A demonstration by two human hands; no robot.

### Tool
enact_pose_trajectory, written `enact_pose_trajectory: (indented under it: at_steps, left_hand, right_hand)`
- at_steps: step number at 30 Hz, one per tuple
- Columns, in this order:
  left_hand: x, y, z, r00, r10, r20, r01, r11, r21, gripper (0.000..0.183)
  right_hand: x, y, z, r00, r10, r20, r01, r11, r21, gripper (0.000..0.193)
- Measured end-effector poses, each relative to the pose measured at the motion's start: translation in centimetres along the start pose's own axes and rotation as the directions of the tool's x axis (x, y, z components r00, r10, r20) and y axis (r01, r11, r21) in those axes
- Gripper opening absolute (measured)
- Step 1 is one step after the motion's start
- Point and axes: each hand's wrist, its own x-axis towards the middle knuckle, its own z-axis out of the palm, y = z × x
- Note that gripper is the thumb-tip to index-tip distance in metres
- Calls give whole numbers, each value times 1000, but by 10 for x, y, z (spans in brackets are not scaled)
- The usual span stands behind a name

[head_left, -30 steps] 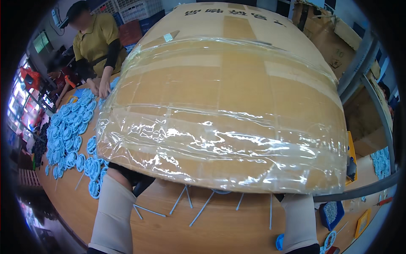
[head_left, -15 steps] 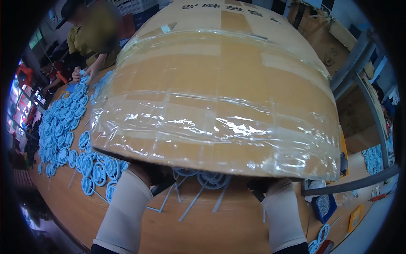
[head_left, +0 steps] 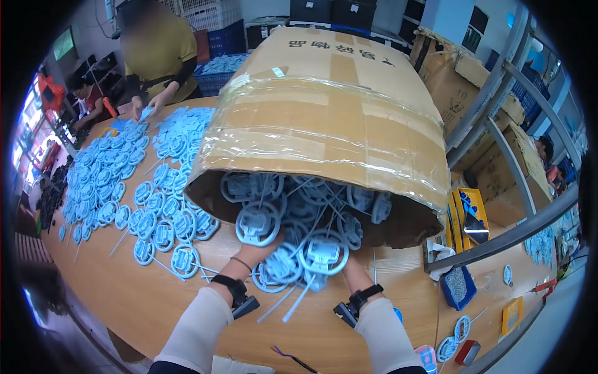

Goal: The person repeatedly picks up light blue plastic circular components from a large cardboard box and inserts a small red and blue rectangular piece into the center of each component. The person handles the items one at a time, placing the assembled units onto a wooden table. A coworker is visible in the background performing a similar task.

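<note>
A big taped cardboard box lies on its side, its open mouth facing me. Light-blue round plastic parts with thin stems fill the left and middle of the mouth. My left hand and my right hand close in from both sides on a bunch of these round parts at the lower lip. The parts cover most of my fingers. A dark device is strapped to each wrist, over pale sleeves.
A heap of light-blue round parts spreads over the left of the wooden table. A co-worker handles parts at the far left. A grey metal frame, a blue tray and yellow bins stand at right.
The box's mouth, hidden before, now shows with its round parts. My hands, earlier under the box's near edge, are now among the parts. The view takes in more of the room.
</note>
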Motion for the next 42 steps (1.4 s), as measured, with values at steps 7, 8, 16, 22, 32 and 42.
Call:
enact_pose_trajectory:
  at_steps: [7, 8, 16, 22, 32, 42]
  left_hand:
    - [-70, 30, -56, 927, 250, 281, -282, 956, 80, 57]
    - [-67, 35, -69, 867, 271, 418, -332, 940, 80, 57]
    - [38, 10, -130, 950, 310, -18, -302, 936, 179, 35]
    - [100, -127, -57, 970, -134, -202, 201, 910, 362, 44]
    - [100, -73, -23, 968, 194, -158, -172, 975, 143, 63]
    - [0, -23, -24, 973, -112, -203, 147, 975, 169, 69]
  right_hand:
    - [-53, -65, 9, 858, 25, 513, 315, 763, -564, 40]
    - [-51, -80, 1, 797, 165, 581, 297, 730, -615, 38]
    - [57, -91, -104, 842, -511, -176, 163, 551, -818, 33]
    - [81, -25, -141, 962, -85, -261, -146, 647, -748, 39]
    - [83, -15, -69, 980, -141, -142, 46, 850, -524, 51]
    - [53, -39, 20, 970, -235, 56, 232, 839, -492, 72]
